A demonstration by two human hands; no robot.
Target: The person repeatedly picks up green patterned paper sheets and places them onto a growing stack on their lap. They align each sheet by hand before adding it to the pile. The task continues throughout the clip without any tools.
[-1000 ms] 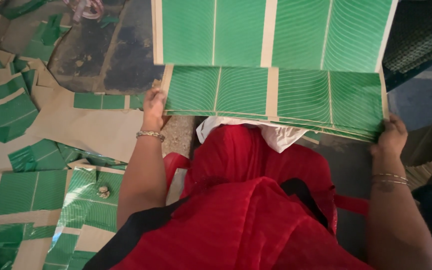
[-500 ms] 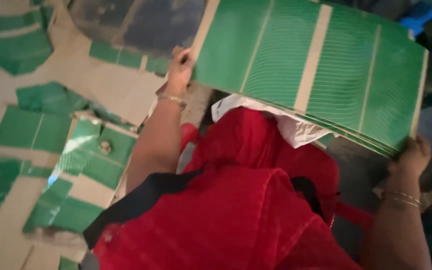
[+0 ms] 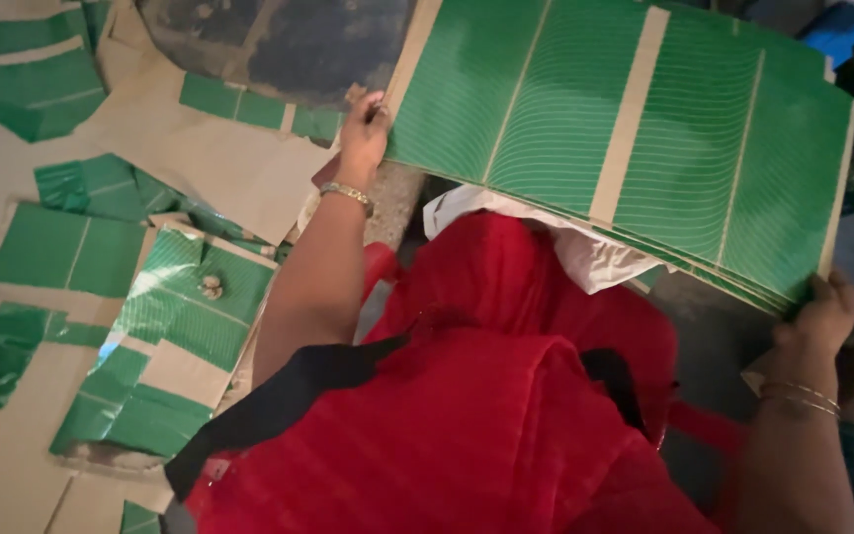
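I hold a stack of large green striped sheets (image 3: 635,129) with tan bands, lifted in front of me and tilted down to the right. My left hand (image 3: 363,133) grips the stack's left edge. My right hand (image 3: 822,311) grips its lower right corner, where the layered sheet edges show. Bangles sit on both wrists. Below the stack are a white cloth (image 3: 585,252) and my red garment (image 3: 486,396).
Loose green sheets (image 3: 61,252) and brown paper pieces (image 3: 210,163) are scattered over the floor on the left. A crumpled green sheet pile (image 3: 165,336) lies by my left elbow. A dark worn surface (image 3: 279,44) is at the top. A blue object (image 3: 852,25) sits top right.
The stack has tilted clockwise and swung up to the right, its right side now lower. Both hands kept their grip. The view has shifted, showing more of the littered floor at left.
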